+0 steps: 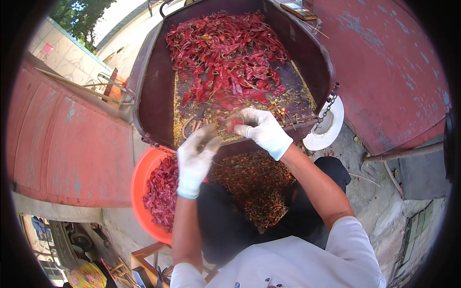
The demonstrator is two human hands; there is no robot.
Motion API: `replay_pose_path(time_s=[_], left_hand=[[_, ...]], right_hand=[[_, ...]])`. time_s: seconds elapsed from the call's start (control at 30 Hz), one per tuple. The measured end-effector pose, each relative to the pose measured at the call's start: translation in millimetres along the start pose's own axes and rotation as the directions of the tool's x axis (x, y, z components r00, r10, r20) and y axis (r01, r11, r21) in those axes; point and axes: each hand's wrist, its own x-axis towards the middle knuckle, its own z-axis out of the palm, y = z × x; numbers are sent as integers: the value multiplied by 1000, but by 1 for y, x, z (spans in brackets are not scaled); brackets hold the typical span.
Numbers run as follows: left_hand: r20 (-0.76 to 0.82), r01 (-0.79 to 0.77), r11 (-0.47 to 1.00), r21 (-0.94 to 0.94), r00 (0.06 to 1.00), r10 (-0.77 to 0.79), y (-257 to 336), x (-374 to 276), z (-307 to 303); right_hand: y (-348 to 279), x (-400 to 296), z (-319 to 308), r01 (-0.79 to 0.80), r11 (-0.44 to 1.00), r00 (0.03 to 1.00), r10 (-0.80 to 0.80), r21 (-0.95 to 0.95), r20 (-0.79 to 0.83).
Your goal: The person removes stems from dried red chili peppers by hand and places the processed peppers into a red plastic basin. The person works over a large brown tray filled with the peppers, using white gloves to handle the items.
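Note:
Both my hands wear white gloves with stained fingertips. My right hand (264,127) is over the near edge of a dark metal cart bed (155,90), its fingertips closed on a red dried chili pepper (236,124), blurred by motion. To its left, my left hand (198,153) has thumb and fingers apart with nothing visible between them. A heap of dried red chili peppers (230,50) lies in the bed beyond. Scissors with loop handles (188,127) rest by the near left edge, among yellow seeds and stems. Their blades cannot be made out.
An orange basin (138,190) of red chili pieces (162,198) stands left below the cart. Stems and scraps (255,183) are piled between my legs. A chain (326,111) and a white round object (326,133) are at right. A handheld device (299,10) lies on the far right rim.

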Motion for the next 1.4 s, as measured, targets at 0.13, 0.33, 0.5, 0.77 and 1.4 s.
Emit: replay_pose_path(time_s=[0.13, 0.33, 0.5, 0.77, 1.4], left_hand=[[51, 62, 998, 16, 997, -63, -10, 22, 32], [100, 133, 988, -79, 987, -124, -21, 40, 35], [155, 204, 880, -428, 976, -151, -35, 49, 33], [31, 115, 986, -118, 993, -112, -45, 52, 34], [-34, 11, 471, 882, 999, 40, -133, 60, -33]], right_hand=[[5, 1, -2, 7, 980, 999, -14, -197, -35], [8, 6, -10, -16, 969, 998, 0, -245, -64], [-8, 10, -15, -183, 968, 982, 188, 173, -12], [-4, 16, -16, -107, 988, 993, 102, -108, -56], [10, 13, -7, -70, 877, 990, 1, -475, -143]])
